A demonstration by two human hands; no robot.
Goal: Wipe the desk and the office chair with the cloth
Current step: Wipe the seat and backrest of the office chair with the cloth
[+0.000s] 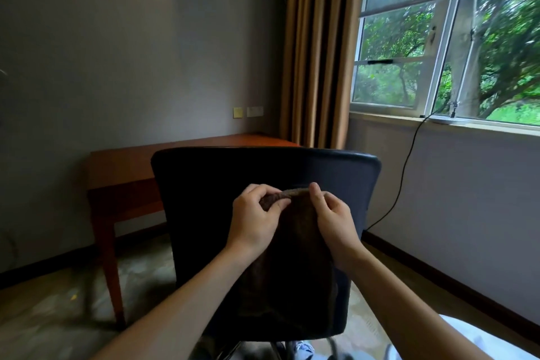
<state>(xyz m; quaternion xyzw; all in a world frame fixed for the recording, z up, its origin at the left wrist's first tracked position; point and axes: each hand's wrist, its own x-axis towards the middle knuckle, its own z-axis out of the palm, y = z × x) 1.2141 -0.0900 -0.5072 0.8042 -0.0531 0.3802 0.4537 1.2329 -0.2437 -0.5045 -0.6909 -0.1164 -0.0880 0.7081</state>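
A dark brown cloth [295, 245] hangs in front of me, held up by its top edge. My left hand [255, 216] pinches the top left part of that edge and my right hand [333, 218] pinches the top right. Right behind the cloth stands the black office chair [204, 184], its backrest turned toward me; its seat is hidden. Beyond the chair is the reddish wooden desk [122, 166], set against the grey wall, its top bare where visible.
A tan curtain [318, 47] hangs behind the desk's right end. An open window [409, 38] fills the right wall, and a black cable [406, 166] runs down from its sill to the floor. Carpeted floor [52, 310] lies to the left of the chair.
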